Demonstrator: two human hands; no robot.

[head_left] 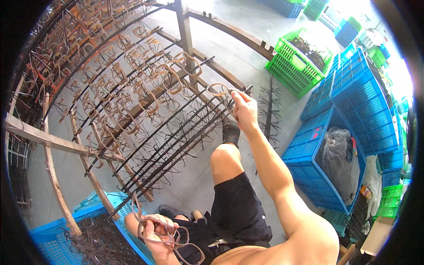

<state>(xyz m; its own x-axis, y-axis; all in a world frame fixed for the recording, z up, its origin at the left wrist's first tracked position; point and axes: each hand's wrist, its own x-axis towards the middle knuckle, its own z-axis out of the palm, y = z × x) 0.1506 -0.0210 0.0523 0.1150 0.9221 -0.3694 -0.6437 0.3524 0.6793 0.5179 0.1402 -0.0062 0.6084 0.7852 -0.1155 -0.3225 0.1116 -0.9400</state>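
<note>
Brown eyeglass frames (167, 229) sit in a loose bunch in the left hand (157, 240), at the bottom of the picture left of centre; its fingers and thumb are curled closed around them, with rims sticking out above and to the right. Just right of the upper centre, the right hand (245, 108) pinches a single frame (217, 94) by its right end between thumb and fingertips, beside the ends of the black rods (176, 140). These rods carry rows of thin hooks and slant across the middle. More brown frames (152, 104) hang on the rods behind, filling the upper left inside a curved-looking metal rack (184, 26). Below the right hand show a dark shoe (230, 131) and black shorts (240, 212). At lower left, a blue basket (53, 240) holds a tangle of dark thin pieces (104, 243). A green crate (291, 66) stands at upper right, and at right a blue crate (304, 161) lies open around a grey plastic bag (338, 163).
</note>
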